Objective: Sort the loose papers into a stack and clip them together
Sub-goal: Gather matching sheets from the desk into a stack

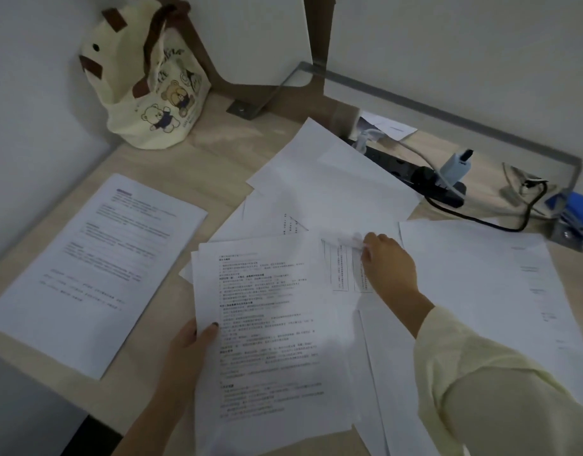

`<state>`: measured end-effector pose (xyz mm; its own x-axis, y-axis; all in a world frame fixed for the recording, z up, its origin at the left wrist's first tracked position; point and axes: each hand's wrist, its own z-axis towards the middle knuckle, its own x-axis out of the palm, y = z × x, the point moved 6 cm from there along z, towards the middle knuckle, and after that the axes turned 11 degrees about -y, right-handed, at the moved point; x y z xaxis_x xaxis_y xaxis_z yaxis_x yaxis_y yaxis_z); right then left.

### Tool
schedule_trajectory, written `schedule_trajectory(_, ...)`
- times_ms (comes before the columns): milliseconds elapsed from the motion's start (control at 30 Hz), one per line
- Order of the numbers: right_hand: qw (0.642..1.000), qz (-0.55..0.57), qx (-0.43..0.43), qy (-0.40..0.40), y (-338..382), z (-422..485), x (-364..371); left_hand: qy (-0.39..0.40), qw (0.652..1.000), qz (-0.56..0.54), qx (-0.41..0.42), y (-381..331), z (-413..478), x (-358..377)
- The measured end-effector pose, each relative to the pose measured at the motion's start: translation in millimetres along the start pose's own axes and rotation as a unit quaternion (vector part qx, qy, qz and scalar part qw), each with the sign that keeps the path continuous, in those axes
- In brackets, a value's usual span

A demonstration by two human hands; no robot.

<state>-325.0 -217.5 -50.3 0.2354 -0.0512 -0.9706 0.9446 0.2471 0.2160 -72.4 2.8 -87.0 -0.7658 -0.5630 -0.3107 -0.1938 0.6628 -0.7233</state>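
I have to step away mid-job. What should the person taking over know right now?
Left hand: grip shut on the printed sheets, thumb on top.
Right hand: fingertips on a table-printed sheet; grasp unclear.
Loose papers lie fanned across the desk; a separate sheet lies at left.
Blue clip-like tool at far right, untouched.
Done: gathering begun. Left: collect the rest, square, clip.

No text I can actually read. The sheet in my left hand [188,343], the printed page [270,327], carries dense lines of print, too blurred to make out; same for the separate sheet [96,271] at the left. Canvas bag [152,93] has lettering beside cartoon bears, also illegible.
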Motion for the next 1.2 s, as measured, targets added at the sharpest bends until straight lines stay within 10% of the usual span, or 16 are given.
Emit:
schedule_trajectory(167, 0.925, 0.361, 0.119, -0.007, 20, 3, -52, 0.011, 1.000, 0.013, 0.007, -11, -1, 6)
schedule_trajectory(333, 0.679, 0.684, 0.264, 0.038, 12, -17, -104, 0.024, 1.000, 0.001, 0.005, -16, -3, 12)
schedule_trajectory(433, 0.609, 0.716, 0.336, 0.060, -12, -34, -103, 0.035, 0.999, 0.000, 0.006, -18, -3, 16)
schedule_trajectory(667, 0.694, 0.534, 0.483, 0.011, -77, -83, -40, 0.030, 0.998, 0.035, 0.050, -20, 1, 17)
schedule_trajectory(900, 0.692, 0.499, 0.521, -0.019, -76, -115, -11, 0.027, 1.000, -0.007, 0.002, -9, -2, 20)
schedule_trajectory(1200, 0.770, 0.435, 0.429, 0.183, -28, -156, -6, 0.028, 0.996, -0.080, -0.022, -8, -12, 23)
